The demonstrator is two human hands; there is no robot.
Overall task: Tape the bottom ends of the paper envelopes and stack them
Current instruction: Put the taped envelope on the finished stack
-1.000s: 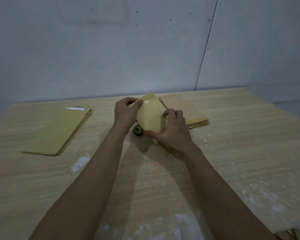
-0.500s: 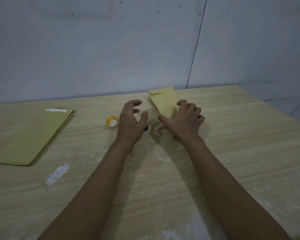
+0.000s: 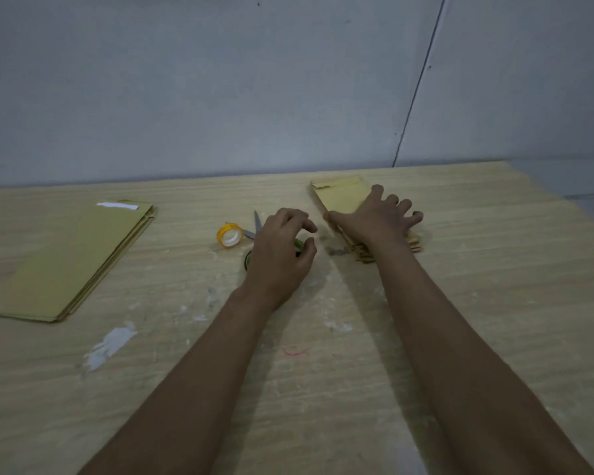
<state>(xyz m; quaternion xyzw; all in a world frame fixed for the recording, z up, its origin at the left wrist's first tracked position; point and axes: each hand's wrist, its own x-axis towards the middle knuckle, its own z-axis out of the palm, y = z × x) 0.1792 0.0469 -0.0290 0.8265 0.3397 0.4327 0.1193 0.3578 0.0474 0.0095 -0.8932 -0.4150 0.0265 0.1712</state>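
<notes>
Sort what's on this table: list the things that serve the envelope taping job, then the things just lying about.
For the job:
- right-hand envelope stack, under the right hand
- left-hand envelope stack
- yellow tape roll
- scissors, partly hidden by the left hand

Just there:
- white smears
- small red mark

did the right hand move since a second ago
Yes. The right hand let go of the raised envelope and now presses flat on the right envelope stack, right of the tape roll.

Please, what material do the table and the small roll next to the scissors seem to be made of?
The table looks like pale wood or wood-grain laminate, matte, with long grain lines. The roll seems clear plastic tape on a yellow core, slightly glossy.
</notes>
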